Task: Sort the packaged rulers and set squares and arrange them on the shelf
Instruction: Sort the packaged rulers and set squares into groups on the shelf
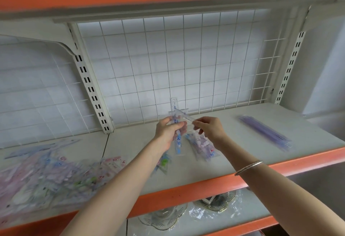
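Note:
My left hand (169,130) grips a clear packaged ruler set with blue print (175,116), held upright above the shelf board (242,142). My right hand (209,129) pinches the right corner of the same package, where a clear set square sticks out. Below the hands lie a second ruler package (202,147) and a green-printed one (163,163), partly hidden by my left forearm. A loose heap of several packaged rulers and set squares (52,176) covers the left of the shelf. A purple packaged ruler bundle (265,133) lies at the right.
A white wire grid (186,64) backs the shelf, with slotted uprights (91,88) at its sides. The shelf's orange front edge (205,185) runs below my arms. Glass dishes in plastic wrap (214,204) sit on the lower shelf.

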The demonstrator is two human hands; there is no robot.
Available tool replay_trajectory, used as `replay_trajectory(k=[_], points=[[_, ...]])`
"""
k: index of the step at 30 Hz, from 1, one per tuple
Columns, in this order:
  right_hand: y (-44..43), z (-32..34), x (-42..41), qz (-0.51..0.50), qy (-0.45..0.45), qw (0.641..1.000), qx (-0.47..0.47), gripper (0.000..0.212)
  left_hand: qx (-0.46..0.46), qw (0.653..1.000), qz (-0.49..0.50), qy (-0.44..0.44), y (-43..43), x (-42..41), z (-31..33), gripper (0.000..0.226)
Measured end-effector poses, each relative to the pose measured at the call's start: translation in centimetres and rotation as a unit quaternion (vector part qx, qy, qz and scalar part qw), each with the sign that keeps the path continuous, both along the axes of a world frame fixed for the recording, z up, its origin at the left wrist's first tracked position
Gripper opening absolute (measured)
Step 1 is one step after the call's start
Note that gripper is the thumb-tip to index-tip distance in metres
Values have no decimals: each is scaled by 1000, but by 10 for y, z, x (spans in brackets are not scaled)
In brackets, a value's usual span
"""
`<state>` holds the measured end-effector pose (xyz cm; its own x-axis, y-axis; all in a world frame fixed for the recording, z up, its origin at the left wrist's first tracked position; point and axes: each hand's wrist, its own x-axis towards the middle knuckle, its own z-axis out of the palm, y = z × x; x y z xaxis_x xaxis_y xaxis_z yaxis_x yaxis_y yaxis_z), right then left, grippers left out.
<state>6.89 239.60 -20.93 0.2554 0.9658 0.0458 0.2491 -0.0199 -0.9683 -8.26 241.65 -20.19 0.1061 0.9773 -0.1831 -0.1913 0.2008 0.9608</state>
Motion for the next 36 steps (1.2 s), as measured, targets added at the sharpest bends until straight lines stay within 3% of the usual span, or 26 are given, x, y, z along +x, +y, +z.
replay_trajectory(k=[5,9,16,21,25,27,31,36], points=[[1,-5,-10,10,1,999,-47,10,-1,993,117,-22,5,-22,1,5],[3,-12,-31,69,-36,994,-78,15,36,977,210,-14,8,-54,5,15],[0,-14,-81,201,-56,973,-100,3,34,983,176,-52,-6,-80,17,17],[2,-25,-93,167,-228,956,-75,9,7,987,145,-66,-12,-93,15,23],[0,-26,-94,146,-268,950,-62,17,-11,989,130,-72,-11,-98,11,26],[0,-24,-94,123,-203,970,-52,16,-20,990,120,-77,-11,-97,10,24],[-2,-2,-87,89,48,994,-44,23,-36,992,78,-87,-13,-86,10,22],[-1,8,-61,73,144,985,-59,12,-53,996,3,-72,-15,-60,7,17]])
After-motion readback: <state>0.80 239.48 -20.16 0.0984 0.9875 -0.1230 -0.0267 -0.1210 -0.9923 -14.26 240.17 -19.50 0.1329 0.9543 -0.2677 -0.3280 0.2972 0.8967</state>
